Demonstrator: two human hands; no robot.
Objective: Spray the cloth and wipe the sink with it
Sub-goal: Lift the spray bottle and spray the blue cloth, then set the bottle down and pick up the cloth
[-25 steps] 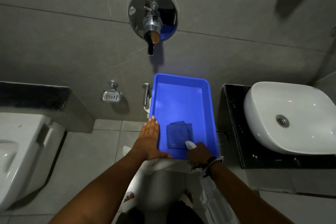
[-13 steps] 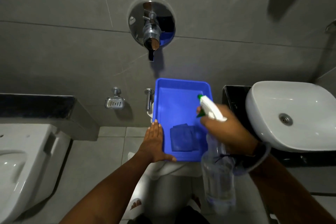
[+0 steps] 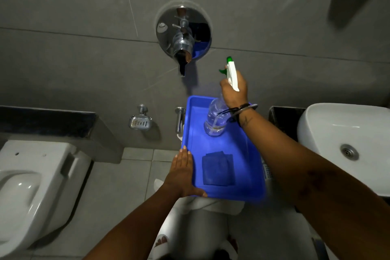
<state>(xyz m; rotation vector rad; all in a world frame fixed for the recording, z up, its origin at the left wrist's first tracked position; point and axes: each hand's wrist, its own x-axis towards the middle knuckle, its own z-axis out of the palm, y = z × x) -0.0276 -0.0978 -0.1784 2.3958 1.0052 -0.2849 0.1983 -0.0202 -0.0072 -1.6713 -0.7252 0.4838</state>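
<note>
A folded dark blue cloth (image 3: 218, 170) lies in the near half of a blue plastic tray (image 3: 196, 133). My right hand (image 3: 234, 88) is shut on the neck of a clear spray bottle (image 3: 216, 121) with a white and green trigger head, holding it upright over the tray's far end. My left hand (image 3: 182, 173) lies flat with fingers together against the tray's left rim, thumb under the near edge. The white sink (image 3: 346, 148) with its round drain stands at the right.
A chrome wall tap (image 3: 183, 37) sticks out above the tray. A white toilet (image 3: 31, 186) is at the left, a chrome soap dish (image 3: 140, 122) on the grey wall between. The tray rests on a white support. My feet show below.
My right hand has carried the spray bottle from the tray's near right corner, up and forward, to the tray's far end. The left hand has stayed on the tray's rim.
</note>
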